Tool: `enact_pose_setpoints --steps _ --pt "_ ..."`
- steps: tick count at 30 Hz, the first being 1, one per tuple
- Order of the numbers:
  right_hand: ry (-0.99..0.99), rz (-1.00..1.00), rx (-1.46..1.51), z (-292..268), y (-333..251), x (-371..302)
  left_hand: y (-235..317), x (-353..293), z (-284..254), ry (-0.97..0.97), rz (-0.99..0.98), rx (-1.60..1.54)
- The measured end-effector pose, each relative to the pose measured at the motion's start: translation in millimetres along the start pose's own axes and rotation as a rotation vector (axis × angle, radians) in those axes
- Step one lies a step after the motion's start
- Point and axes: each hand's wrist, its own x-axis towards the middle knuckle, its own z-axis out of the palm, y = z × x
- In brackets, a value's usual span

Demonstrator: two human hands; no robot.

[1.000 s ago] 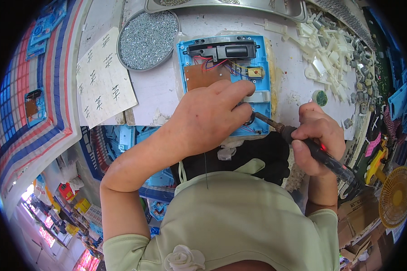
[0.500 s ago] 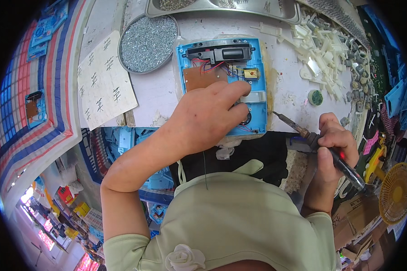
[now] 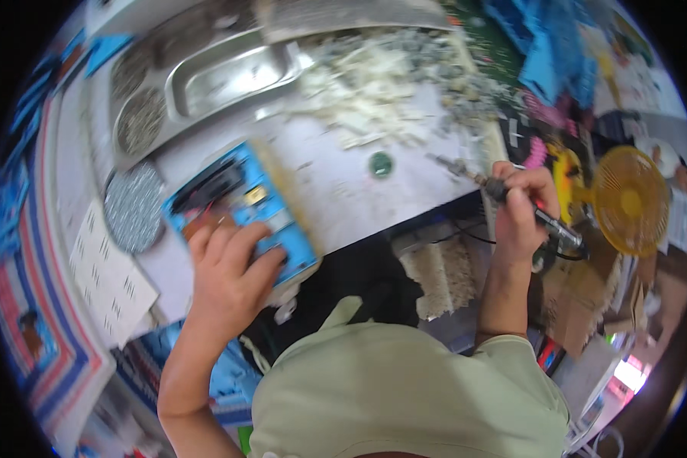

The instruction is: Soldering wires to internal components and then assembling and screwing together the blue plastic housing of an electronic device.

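Note:
My left hand (image 3: pixel 233 267) lies over the lower left part of a blue plastic housing (image 3: pixel 301 246), fingers apart and covering some of its inside. A long black part (image 3: pixel 210 183) and a small yellow component (image 3: pixel 255 195) show in the housing, beside a partly covered brown circuit board. Off to the right, my right hand (image 3: pixel 523 200) is closed round the black handle of a soldering iron (image 3: pixel 559 230). The iron's tip points up and left over the bench edge, apart from the housing. A round green piece (image 3: pixel 381 164) lies between the two hands.
Behind lie a pile of white plastic parts (image 3: pixel 366 99) and a metal tray (image 3: pixel 240 76). A round dish of small metal pieces (image 3: pixel 133 206) and a paper sheet (image 3: pixel 111 275) are left. A yellow fan (image 3: pixel 630 200) stands right, its cord hanging near the iron.
The whole view has swung to the right, so the bench appears tilted and shifted left. My left fingers look more spread on the housing; the soldering iron stays in my right hand.

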Motion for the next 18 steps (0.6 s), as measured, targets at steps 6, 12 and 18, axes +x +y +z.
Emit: enact_pose_setpoints --steps 6,12,18 --pt "0.618 -0.003 -0.32 -129.0 -30.9 11.1 11.5 0.5 2.8 0.013 -0.084 -0.004" --pt "0.611 0.048 -0.677 -150.7 -5.4 45.8 15.7 -3.5 7.7 0.07 -0.148 -0.016" --pt "0.482 0.299 -0.522 -149.8 46.0 58.0 14.8 -11.5 13.4 0.107 -0.204 -0.008"
